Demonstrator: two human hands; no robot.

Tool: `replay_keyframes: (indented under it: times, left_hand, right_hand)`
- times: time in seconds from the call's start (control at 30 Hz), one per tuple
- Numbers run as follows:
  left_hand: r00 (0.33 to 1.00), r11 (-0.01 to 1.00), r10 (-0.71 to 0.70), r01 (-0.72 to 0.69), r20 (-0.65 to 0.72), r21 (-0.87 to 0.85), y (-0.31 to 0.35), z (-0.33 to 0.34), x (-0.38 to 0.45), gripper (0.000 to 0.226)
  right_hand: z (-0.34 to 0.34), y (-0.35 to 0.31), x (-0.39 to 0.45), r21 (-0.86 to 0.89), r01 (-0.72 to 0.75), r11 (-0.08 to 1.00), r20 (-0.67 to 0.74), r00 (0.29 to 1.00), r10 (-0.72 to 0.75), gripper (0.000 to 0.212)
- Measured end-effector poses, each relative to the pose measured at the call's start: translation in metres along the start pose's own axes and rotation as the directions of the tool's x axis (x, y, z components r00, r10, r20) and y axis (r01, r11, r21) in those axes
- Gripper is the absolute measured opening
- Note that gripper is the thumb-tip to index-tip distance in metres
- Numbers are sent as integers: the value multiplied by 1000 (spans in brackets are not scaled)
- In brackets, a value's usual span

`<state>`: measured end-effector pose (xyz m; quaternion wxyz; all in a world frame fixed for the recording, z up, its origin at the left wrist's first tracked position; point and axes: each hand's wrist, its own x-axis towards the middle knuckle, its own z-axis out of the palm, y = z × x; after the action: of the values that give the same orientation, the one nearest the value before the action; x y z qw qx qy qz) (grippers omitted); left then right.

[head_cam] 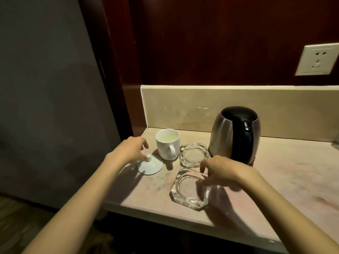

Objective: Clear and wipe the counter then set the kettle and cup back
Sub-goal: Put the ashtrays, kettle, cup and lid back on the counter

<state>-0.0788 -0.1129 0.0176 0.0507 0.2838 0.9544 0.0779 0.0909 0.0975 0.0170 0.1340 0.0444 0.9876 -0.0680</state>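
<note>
A steel kettle (pixel 224 136) with a black handle stands at the back of the beige counter (pixel 284 180). A white cup (pixel 166 145) stands to its left, uncovered. The cup's white lid (pixel 150 166) lies on the counter in front of it, knob up. My left hand (pixel 132 150) hovers just over the lid's knob with loosely curled fingers and grips nothing. My right hand (pixel 222 171) reaches over the near glass ashtray (pixel 189 193); its fingertips are at the far right rim and are not closed round it.
A second glass ashtray (pixel 194 155) sits between the cup and the kettle. A tiled backsplash (pixel 183 107) and a dark wood wall stand behind. A wall socket (pixel 317 60) is at upper right. The counter's left edge is beside the lid.
</note>
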Motion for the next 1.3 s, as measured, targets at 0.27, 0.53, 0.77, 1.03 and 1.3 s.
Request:
replay_keyframes:
  times: [0.27,0.53,0.77,1.03,1.3]
  left_hand:
    - [994,994,86,-82,68,-69,-7,21,18,29]
    - [994,990,111,-112,-13,-84,-7,24,19,16]
    - [994,985,104,-109,-47,-132,-17,26,18,11]
    - [985,984,157,-163,-77,-75,-22,-22,-5,14]
    - [953,953,273,-287,-130,-102,18,-89,-52,9]
  right_hand:
    - [-15,-15,55,210,65,976,-182,983,-26,37]
    - [-1,-31,87,379,54,924,-369,925,97,30]
    - [15,-34,96,439,78,895,-462,874,151,21]
    - [19,-10,69,419,224,880,-570,819,63,15]
    - [-10,12,-10,612,354,707,-537,843,43,14]
